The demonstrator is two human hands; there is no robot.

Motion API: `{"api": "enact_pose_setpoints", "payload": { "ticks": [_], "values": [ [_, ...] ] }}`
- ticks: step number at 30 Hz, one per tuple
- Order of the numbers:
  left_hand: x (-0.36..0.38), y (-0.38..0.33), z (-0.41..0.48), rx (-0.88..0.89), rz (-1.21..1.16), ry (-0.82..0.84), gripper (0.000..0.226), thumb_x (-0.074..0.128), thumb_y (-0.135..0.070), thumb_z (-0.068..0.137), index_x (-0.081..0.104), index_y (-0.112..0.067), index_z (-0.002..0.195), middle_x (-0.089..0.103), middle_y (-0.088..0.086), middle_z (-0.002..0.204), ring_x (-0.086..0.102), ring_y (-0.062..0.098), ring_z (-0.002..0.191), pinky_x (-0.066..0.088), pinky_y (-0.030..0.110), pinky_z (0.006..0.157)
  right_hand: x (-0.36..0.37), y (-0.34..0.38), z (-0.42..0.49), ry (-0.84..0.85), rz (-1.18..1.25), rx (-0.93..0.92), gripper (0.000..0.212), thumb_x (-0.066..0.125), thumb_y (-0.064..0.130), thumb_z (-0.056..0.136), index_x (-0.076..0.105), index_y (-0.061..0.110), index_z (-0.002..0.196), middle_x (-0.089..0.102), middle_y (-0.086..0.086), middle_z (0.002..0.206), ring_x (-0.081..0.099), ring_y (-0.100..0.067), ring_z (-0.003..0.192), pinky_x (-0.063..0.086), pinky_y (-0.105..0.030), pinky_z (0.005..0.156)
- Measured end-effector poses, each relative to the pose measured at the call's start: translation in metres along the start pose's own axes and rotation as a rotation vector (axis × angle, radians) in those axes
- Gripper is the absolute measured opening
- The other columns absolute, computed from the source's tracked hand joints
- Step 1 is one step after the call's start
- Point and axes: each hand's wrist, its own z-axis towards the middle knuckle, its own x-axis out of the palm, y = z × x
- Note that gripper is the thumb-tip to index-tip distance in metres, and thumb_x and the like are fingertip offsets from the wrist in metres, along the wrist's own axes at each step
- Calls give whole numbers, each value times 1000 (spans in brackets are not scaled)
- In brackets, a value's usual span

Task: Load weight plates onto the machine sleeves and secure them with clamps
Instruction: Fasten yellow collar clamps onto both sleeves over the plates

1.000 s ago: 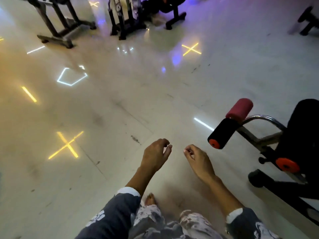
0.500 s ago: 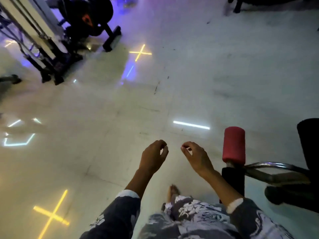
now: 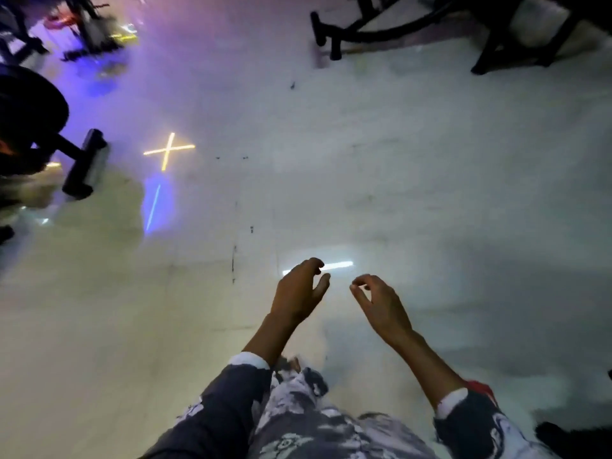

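Observation:
My left hand (image 3: 299, 291) and my right hand (image 3: 381, 304) hang side by side in front of me over the pale tiled floor, both empty. The fingers of each hand are loosely curled and apart. A large dark round shape (image 3: 28, 114), possibly a weight plate or a padded part of a machine, sits at the far left edge. No clamp and no machine sleeve can be made out in the head view.
Dark machine feet and frames stand at the top right (image 3: 496, 34) and top left (image 3: 82, 24). A black foot bar (image 3: 84, 164) juts out at left. A red pad (image 3: 480, 387) peeks out behind my right sleeve. Coloured light reflections mark the floor.
The view has swung to the right across the floor. The bench with the red roller has slipped out of sight at the lower right. Both hands stay empty.

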Motion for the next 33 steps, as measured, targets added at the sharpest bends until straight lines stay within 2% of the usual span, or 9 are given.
{"api": "enact_pose_setpoints", "payload": {
  "ticks": [4,8,11,15,20,25,29,33],
  "values": [
    [-4,-7,138,131,2,126,27,53,-32,92,57,-16,113,67,1,105,62,18,96,47,30,78,-37,3,95,-129,39,136,26,49,32,94,58,16,113,62,-3,120,58,-17,106,42,-23,83],
    [21,-41,248,292,38,250,26,52,-33,92,58,-16,111,67,0,104,62,18,94,45,29,75,-82,-19,180,-270,61,216,25,49,31,94,59,14,110,63,-4,116,59,-21,104,45,-27,83],
    [47,-75,338,399,57,294,24,53,-32,92,59,-16,108,67,1,103,62,19,92,46,30,75,-125,-47,255,-348,81,254,22,48,30,94,60,14,104,65,-5,111,61,-21,98,44,-24,78],
    [81,-142,453,486,77,380,22,53,-33,92,60,-17,105,67,-2,102,62,17,93,44,26,73,-209,-87,338,-425,135,348,21,48,30,95,61,14,97,67,-5,106,61,-20,91,44,-26,74],
    [136,-241,579,613,79,476,18,52,-32,92,59,-17,96,65,-3,97,61,18,89,46,29,72,-314,-136,413,-582,198,458,17,50,28,94,61,14,92,66,-3,100,61,-21,90,47,-32,79],
    [210,-345,706,800,72,546,19,53,-33,92,59,-16,99,67,-1,99,62,18,89,46,28,71,-418,-203,500,-709,173,514,18,51,26,93,61,12,93,66,-4,100,61,-21,90,48,-32,80],
    [275,-455,812,977,34,616,17,53,-31,92,59,-15,96,67,-1,97,62,19,89,48,31,72,-519,-263,565,-903,195,600,17,51,27,93,61,13,92,66,-1,99,61,-21,91,48,-34,83],
    [325,-574,892,1107,-49,665,17,54,-30,91,60,-14,95,67,0,95,62,20,88,49,31,72,-622,-308,608,-981,188,721,19,51,28,93,62,12,94,67,-2,101,61,-23,93,48,-36,85]
  ]
}}
